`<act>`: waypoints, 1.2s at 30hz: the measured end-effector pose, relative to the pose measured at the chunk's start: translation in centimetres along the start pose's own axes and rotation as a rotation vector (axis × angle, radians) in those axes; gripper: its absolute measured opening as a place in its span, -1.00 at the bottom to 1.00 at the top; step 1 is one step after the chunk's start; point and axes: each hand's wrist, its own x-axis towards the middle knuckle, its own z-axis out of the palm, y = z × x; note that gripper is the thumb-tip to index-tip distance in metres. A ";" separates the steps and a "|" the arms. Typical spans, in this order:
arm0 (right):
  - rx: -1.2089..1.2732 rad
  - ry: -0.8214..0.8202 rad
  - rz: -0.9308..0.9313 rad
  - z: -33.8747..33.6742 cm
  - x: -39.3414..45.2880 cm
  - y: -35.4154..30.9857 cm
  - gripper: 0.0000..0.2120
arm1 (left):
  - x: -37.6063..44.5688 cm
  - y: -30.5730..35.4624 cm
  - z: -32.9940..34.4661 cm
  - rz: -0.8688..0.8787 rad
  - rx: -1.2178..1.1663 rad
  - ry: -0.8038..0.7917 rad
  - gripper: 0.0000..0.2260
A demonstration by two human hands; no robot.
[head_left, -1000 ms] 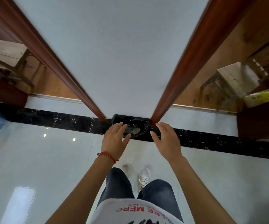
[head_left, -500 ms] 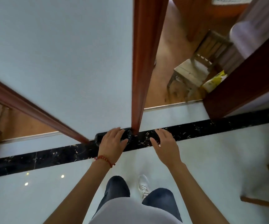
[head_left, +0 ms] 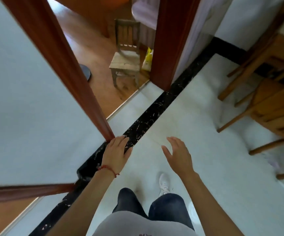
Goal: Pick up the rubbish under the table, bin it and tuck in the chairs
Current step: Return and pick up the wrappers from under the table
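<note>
White tiled floor (head_left: pixel 197 126) crossed by a black marbled strip (head_left: pixel 148 116). White wall (head_left: pixel 27 99) edged with red-brown door frame (head_left: pixel 66 65); second frame post (head_left: pixel 170 40) to the right. Beyond the doorway, brown wooden floor (head_left: pixel 90 48), yellow-and-white bag (head_left: pixel 148 59), dark round disc (head_left: pixel 85 73), pale lilac cloth (head_left: pixel 143 12).

The floor (head_left: pixel 197 120) was glossy white with a black strip (head_left: pixel 148 114) veined in white, the door frames (head_left: pixel 56 53) were reddish-brown, the wall (head_left: pixel 18 99) was pale grey-white, the chair (head_left: pixel 126 63) was weathered brown, the bag (head_left: pixel 148 59) was yellow, and the wrist cord (head_left: pixel 108 168) was red.
</note>
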 end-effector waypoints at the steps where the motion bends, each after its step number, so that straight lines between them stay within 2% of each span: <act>1: 0.005 0.020 0.040 -0.4 -1.0 0.7 -0.55 | 0.2 0.7 0.3 0.041 0.001 -0.018 -0.62; 12: 0.117 0.281 0.469 -4.1 -12.5 9.2 -0.56 | 1.0 12.2 5.4 0.474 0.076 -0.245 -0.58; 23: 0.200 0.496 0.812 -6.7 -26.4 17.5 -0.58 | -5.0 25.6 13.0 0.796 0.135 -0.446 -0.58; 29: 0.237 0.542 0.942 -7.6 -33.1 22.4 -0.58 | -9.2 32.1 17.2 0.893 0.159 -0.507 -0.58; 36: 0.253 0.570 0.996 -9.7 -37.1 27.7 -0.57 | -11.4 37.6 20.9 0.958 0.248 -0.502 -0.56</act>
